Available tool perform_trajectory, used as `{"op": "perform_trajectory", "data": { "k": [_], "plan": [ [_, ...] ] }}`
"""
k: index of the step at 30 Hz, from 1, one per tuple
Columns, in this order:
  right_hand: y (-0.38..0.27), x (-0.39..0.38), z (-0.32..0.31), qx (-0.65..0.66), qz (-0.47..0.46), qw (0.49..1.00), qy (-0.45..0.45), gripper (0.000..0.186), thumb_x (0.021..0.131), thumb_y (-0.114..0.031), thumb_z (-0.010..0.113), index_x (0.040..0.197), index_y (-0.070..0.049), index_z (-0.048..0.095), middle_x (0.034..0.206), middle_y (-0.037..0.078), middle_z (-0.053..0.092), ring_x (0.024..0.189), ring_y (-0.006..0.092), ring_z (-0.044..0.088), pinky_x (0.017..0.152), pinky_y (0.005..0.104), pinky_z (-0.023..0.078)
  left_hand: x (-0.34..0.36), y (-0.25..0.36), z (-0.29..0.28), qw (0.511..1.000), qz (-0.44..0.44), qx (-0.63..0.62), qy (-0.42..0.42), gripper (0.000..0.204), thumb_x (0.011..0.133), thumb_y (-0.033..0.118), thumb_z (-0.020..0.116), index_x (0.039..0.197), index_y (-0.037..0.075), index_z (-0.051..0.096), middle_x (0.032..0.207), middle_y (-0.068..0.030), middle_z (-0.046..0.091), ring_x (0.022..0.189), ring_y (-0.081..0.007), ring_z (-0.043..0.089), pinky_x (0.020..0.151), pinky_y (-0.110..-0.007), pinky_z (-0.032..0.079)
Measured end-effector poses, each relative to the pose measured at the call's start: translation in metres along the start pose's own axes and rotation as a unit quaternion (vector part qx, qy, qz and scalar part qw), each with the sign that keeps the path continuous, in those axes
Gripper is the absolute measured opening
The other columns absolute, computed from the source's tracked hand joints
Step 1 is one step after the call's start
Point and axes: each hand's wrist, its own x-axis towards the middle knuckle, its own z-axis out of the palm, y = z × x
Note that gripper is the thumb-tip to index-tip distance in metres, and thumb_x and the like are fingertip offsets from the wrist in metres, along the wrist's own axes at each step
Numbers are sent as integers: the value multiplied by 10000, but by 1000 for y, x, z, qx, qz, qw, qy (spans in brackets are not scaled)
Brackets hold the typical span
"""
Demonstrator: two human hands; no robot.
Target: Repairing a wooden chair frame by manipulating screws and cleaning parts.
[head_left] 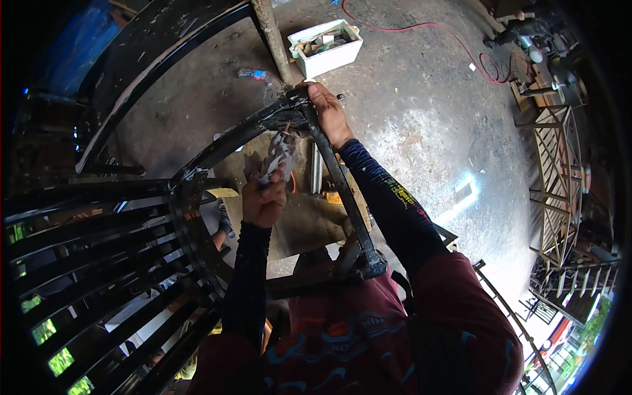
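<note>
A dark-painted frame (pixel 341 184), like part of a chair or bench, lies across in front of me. My right hand (pixel 329 117) is closed over its far corner, with the thumb on top. Inside the frame's opening, my left hand (pixel 264 199) grips a bundle of ragged grey strips (pixel 279 158), perhaps cloth or sandpaper. A thin brownish tip sticks out of the bundle and reaches the underside of the far corner joint; whether it touches is hard to make out. Dark slats (pixel 99 227) join the frame on its left.
Beyond the frame stands a white box (pixel 329 60) of scraps, near a wooden post (pixel 271 39) and a plastic bottle (pixel 253 74). A red hose (pixel 421 25) crosses the concrete floor. Slatted wooden furniture (pixel 554 178) stands at the right. A brown board (pixel 296 227) lies below the frame.
</note>
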Motion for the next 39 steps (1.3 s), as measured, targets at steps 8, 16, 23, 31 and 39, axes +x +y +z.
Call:
{"op": "perform_trajectory", "data": {
  "k": [8, 16, 23, 31, 39],
  "plan": [
    [-7, -6, 2, 12, 0, 1000, -5, 397, 1063, -355, 461, 1190, -19, 630, 1046, 20, 647, 991, 112, 554, 933, 243, 425, 13, 23, -3, 989, -133, -16, -58, 417, 1007, 256, 557, 1235, -72, 437, 871, -140, 580, 551, -111, 510, 480, -188, 453],
    [-16, -7, 6, 8, -9, 1000, -16, 396, 1066, -348, 451, 1196, -15, 621, 1053, 36, 653, 994, 114, 573, 923, 255, 445, 1, 8, 55, 926, 85, 178, 322, 435, 1056, 295, 455, 1388, 14, 425, 1131, -210, 620, 798, -208, 652, 666, -262, 538],
    [-22, -8, 5, 18, 5, 1000, -20, 417, 1066, -323, 443, 1219, 27, 611, 1121, 94, 681, 1040, 168, 631, 972, 291, 479, -8, 12, 66, 952, -52, 295, 64, 596, 1029, 436, 432, 1472, 41, 373, 1367, -273, 522, 1124, -308, 604, 928, -402, 473],
    [-19, -8, 6, 38, 21, 999, -19, 417, 1062, -324, 451, 1210, 29, 617, 1128, 97, 681, 1049, 166, 630, 974, 288, 476, 2, 1, 30, 991, -41, 49, 113, 498, 1028, 309, 449, 1390, -27, 386, 1053, -225, 596, 641, -181, 575, 534, -251, 481],
    [-13, -6, 7, 64, 10, 998, -16, 384, 1061, -302, 461, 1202, 18, 618, 1113, 85, 677, 1048, 157, 618, 974, 277, 465, 0, 1, -1, 1000, -29, -5, 7, 476, 993, 345, 574, 1259, -25, 438, 802, -86, 557, 485, -105, 468, 426, -231, 344]
  ]
}}
